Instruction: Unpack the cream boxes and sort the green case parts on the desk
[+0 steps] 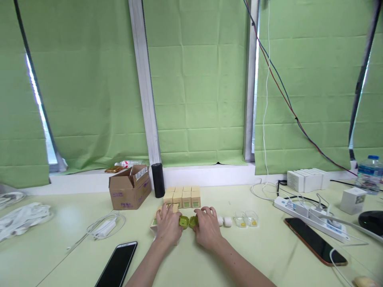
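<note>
In the head view, both bare hands work close together over a pale table [263,247]. The left hand [169,225] is curled narrow, its thumb and fingers holding a small green piece [184,222]. The right hand [208,228] is likewise half closed, pinching a matching green piece [193,221]. These 2 pieces sit between the hands, just beside each other in the middle of the workspace; whether they join is too small to tell. Under and beside the left hand are pale boxes [154,224], partly hidden by it. Behind the hands stands a block of small tan boxes [182,197], set side by side in rows. Just right of the right hand are 2 white pieces [228,221], then 2 clear cups [251,219] with yellow in them. A cardboard box [130,187] stands farther back on the left, near a black cylinder [158,180]. A phone [116,265] lies left of the left forearm, and another phone [315,241] lies right, beside a white power strip [311,219].
</note>
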`<state>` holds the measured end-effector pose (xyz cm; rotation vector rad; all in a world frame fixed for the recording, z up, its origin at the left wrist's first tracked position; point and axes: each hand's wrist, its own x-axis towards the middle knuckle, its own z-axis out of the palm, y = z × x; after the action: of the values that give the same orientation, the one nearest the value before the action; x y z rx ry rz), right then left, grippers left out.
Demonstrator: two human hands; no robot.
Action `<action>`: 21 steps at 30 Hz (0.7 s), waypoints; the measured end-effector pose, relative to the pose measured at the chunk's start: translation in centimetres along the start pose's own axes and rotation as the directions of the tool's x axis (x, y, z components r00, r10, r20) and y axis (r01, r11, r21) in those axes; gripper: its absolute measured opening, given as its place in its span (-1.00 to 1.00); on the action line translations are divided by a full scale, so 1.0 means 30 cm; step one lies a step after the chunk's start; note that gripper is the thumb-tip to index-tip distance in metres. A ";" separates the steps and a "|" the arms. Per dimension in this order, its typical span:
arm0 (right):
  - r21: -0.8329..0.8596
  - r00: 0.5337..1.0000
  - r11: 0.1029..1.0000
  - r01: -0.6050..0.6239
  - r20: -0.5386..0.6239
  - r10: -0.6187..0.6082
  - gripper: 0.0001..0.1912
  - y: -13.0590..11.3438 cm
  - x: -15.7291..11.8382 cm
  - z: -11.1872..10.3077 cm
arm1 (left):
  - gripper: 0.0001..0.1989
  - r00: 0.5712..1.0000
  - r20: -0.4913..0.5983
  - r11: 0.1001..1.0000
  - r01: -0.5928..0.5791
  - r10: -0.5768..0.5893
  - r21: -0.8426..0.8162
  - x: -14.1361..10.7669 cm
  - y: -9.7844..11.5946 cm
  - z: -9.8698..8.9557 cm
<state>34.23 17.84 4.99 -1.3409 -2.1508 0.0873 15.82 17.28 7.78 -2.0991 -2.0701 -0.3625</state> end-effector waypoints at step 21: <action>0.025 0.974 0.991 0.131 0.185 -0.133 -0.69 0.033 -0.276 -0.109 | -0.25 0.976 0.126 0.975 -0.158 0.178 -0.155 0.009 0.038 -0.012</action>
<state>39.28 10.58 3.60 -1.2203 -2.3857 0.1794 16.94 17.40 8.27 -2.4304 -1.9721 -0.3604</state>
